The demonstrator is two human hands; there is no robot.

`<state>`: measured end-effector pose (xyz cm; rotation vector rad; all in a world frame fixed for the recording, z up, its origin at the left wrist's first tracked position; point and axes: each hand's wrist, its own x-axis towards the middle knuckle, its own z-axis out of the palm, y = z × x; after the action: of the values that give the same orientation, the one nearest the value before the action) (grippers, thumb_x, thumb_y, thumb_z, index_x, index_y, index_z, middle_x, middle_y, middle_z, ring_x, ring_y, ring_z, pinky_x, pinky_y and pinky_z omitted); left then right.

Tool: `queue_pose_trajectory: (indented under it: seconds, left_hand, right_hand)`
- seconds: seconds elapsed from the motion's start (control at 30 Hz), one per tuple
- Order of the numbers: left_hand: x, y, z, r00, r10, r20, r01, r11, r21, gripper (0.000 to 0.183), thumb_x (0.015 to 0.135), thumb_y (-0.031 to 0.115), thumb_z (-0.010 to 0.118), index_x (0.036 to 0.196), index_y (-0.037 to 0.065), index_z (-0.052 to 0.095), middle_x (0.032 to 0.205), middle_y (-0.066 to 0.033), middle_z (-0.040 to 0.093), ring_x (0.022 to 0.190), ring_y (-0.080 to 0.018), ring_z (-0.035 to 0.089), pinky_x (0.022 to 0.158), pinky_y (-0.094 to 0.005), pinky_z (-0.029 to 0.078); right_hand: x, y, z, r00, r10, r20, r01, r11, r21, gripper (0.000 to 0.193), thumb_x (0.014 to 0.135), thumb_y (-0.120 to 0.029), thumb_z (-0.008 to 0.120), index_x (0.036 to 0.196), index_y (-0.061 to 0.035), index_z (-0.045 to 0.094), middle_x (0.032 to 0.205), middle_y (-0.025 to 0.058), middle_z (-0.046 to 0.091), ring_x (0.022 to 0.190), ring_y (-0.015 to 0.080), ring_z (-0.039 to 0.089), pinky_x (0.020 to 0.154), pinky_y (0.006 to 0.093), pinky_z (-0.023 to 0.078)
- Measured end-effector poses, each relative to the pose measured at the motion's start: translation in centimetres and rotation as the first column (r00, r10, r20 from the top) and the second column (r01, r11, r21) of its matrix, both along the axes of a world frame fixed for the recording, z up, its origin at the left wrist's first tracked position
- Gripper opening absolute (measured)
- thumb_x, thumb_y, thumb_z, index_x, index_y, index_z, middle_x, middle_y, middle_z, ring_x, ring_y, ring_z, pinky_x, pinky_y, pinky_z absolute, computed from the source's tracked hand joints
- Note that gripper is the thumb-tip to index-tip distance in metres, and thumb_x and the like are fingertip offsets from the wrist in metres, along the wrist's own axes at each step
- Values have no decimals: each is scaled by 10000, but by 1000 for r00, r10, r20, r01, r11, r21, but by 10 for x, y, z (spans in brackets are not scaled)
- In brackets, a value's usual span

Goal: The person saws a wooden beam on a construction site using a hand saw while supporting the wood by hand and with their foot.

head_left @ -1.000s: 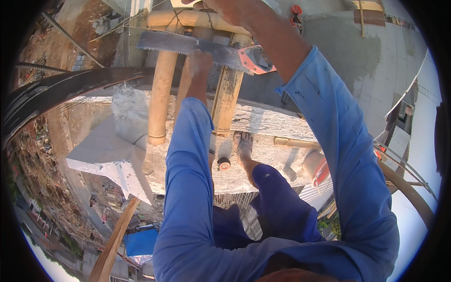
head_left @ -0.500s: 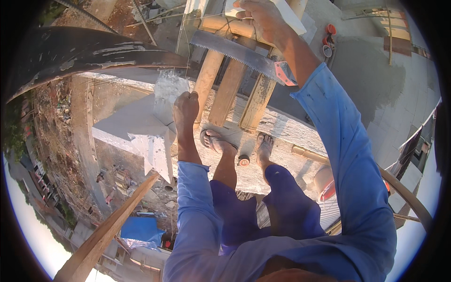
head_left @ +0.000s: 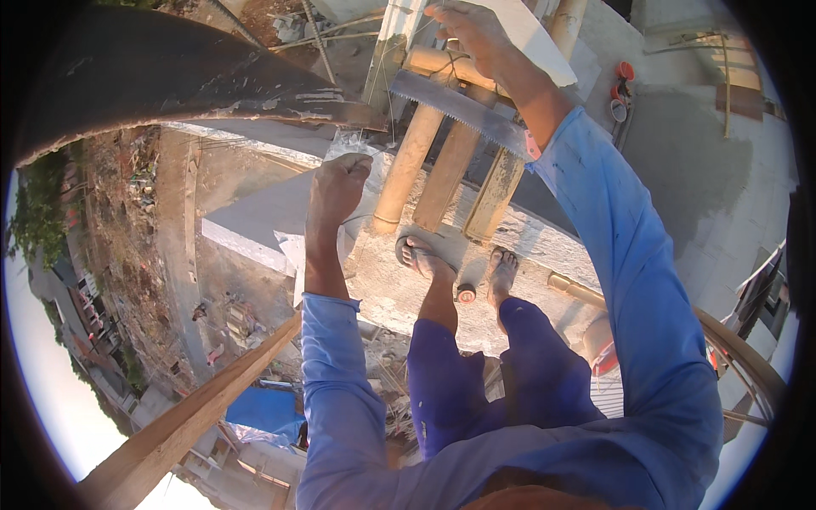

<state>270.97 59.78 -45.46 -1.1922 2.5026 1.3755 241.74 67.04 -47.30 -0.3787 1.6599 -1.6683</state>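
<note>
My left hand (head_left: 340, 185) is closed in a fist beside the grey column edge; what it grips, if anything, is hidden. At the top, the fingers of my right hand (head_left: 476, 36) are drawn toward the thumb around a thin string (head_left: 392, 115), which hangs down on the left. Close by that hand is a white slab (head_left: 531, 38). Below my right wrist a hand saw (head_left: 463, 110) lies across bamboo poles (head_left: 408, 174) and a wooden plank (head_left: 446, 178), teeth toward me. My forearm covers most of its red handle.
My sandalled feet stand on a rough concrete ledge (head_left: 374, 263) with a drop to rubble at left. A small round black and red thing (head_left: 466, 293) sits between them. A dark curved beam (head_left: 212, 81) juts in from the left. Timber (head_left: 195, 408) slants at lower left.
The view has shifted, so ledge, poles and saw appear farther right. My left fist has risen slightly relative to the ledge. My right forearm now covers more of the saw's handle.
</note>
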Motion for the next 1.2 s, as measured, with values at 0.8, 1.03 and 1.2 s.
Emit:
queue_pose_trajectory:
  seconds: [0.8,1.03,1.2]
  left_hand:
    - [-160,46,76,921,219,-321,-83,918,387,428,788,3,499,1195,-129,471,873,-147,616,707,-157,631,572,-241,518]
    - [-192,17,-72,983,74,-167,-56,993,105,130,733,67,531,801,-39,559,723,-164,569,654,-242,555,614,-358,434]
    - [-214,11,-108,989,99,-114,-86,990,109,203,704,124,564,797,-37,482,778,-168,532,755,-251,536,662,-367,415]
  right_hand:
    - [-40,-34,143,978,49,-201,-94,970,-225,181,855,-213,594,925,-51,634,919,38,631,881,143,562,789,319,427]
    - [-58,-46,158,949,98,-301,-210,907,-366,184,877,-200,572,930,-31,625,930,54,623,898,138,552,804,305,409]
    - [-79,-49,160,898,168,-406,-386,745,-545,195,883,-193,569,915,-10,626,921,65,622,828,132,529,765,297,400]
